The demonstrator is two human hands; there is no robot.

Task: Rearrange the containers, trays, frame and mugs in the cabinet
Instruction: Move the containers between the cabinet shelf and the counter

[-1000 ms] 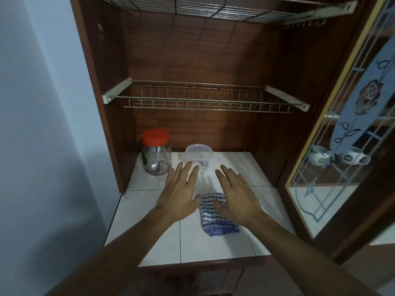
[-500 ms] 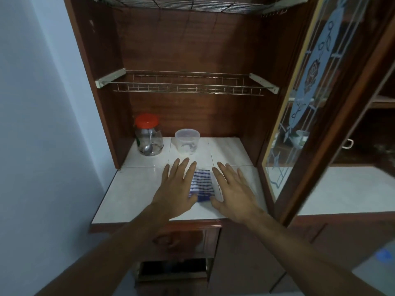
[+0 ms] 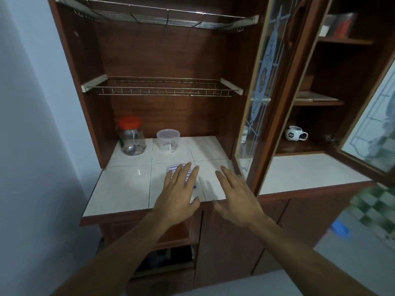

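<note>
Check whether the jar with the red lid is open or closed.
Closed: the red lid sits on the mouth of the upright glass jar.

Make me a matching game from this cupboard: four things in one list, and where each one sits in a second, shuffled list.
Things:
1. orange-lidded jar
2. clear tub
3. striped cloth
4. white mug

Places:
A. on a shelf in the right-hand compartment
B. back left corner of the tiled counter
C. partly hidden under the left hand
D. back of the counter, just right of the jar

Pairs: 1-B, 2-D, 3-C, 4-A.
</note>
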